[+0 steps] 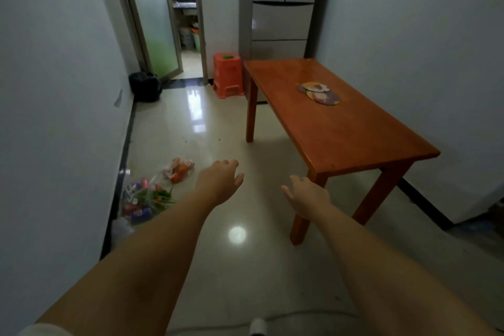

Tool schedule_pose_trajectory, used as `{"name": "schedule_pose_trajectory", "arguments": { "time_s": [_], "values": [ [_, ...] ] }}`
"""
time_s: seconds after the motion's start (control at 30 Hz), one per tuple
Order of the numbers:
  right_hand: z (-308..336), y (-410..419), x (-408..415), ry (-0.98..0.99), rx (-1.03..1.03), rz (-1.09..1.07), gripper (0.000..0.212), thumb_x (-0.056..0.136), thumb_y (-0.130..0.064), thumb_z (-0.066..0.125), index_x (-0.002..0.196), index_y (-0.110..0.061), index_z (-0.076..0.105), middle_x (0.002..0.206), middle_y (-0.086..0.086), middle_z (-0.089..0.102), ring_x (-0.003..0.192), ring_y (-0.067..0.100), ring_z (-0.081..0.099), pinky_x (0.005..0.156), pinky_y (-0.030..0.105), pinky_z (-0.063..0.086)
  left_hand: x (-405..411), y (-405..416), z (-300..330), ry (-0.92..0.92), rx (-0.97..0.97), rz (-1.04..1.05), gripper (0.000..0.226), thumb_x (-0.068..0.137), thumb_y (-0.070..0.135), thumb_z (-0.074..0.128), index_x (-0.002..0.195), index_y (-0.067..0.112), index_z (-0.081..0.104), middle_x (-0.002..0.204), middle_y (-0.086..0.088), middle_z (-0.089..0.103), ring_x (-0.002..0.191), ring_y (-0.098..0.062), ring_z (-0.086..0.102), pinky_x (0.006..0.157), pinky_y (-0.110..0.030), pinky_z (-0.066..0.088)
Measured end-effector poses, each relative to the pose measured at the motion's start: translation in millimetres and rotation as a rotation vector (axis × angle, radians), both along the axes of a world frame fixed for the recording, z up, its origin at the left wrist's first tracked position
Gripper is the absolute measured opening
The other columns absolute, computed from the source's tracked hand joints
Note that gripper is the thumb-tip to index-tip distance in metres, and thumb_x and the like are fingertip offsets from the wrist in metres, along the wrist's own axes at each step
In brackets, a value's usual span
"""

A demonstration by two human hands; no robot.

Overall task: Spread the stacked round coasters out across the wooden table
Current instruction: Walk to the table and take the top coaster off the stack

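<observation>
My left hand [219,180] and right hand [306,198] are both out in front of me over the floor [218,128], fingers loose and spread, holding nothing. The right one hangs just short of the table's [354,133] near left corner; the left is further out over the tiles

The coasters [319,93] sit toward the far half of the table, roughly midway between its long edges and well apart from both hands. They lie in a low, slipped pile: I can make out at least two or three discs overlapping, each printed with a cartoon picture, though I cannot count them from here

I judge them thin, flat and light, probably stiff enough to hold their shape, so nothing fragile to fear. The table top looks polished and shows a sheen, so a disc should slide easily under a fingertip. That suits the job: I would press flat on the uppermost one and push it outward toward a free edge, steadying the rest with my other hand. To lift one, I would pinch the rim where it overhangs the disc beneath, since a thin disc lying flush on smooth wood gives little to catch
</observation>
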State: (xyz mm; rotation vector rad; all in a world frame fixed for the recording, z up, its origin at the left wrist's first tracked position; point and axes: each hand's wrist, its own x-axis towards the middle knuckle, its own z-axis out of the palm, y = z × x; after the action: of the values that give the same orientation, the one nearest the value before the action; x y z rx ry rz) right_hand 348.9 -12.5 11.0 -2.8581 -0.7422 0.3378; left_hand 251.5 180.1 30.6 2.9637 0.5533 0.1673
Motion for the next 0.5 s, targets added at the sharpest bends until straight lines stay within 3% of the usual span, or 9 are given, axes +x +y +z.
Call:
{"name": "schedule_pose_trajectory", "arguments": {
  "time_s": [0.1,0.5],
  "values": [
    [1,31,62,-0.051,-0.004,0.017,0.05,0.096,-0.048,0.033,0.128,-0.012,0.048,0.131,0.017,0.053,0.121,0.035,0.052,0.095,0.044,0.044,63,39,8,-0.01,0.021,-0.012,0.046,0.096,0.043,0.041,0.131,0.016,0.053,0.128,-0.007,0.063,0.114,-0.025,0.06,0.089,-0.039,0.049],
    [7,154,287,-0.053,-0.077,0.01,0.051,0.097,-0.049,0.029,0.128,-0.014,0.049,0.13,0.015,0.052,0.119,0.033,0.049,0.094,0.045,0.043,292,166,-1,0.007,-0.082,-0.003,0.047,0.095,0.046,0.042,0.127,0.014,0.056,0.124,-0.008,0.064,0.111,-0.025,0.06,0.087,-0.038,0.052]
  ]
}}
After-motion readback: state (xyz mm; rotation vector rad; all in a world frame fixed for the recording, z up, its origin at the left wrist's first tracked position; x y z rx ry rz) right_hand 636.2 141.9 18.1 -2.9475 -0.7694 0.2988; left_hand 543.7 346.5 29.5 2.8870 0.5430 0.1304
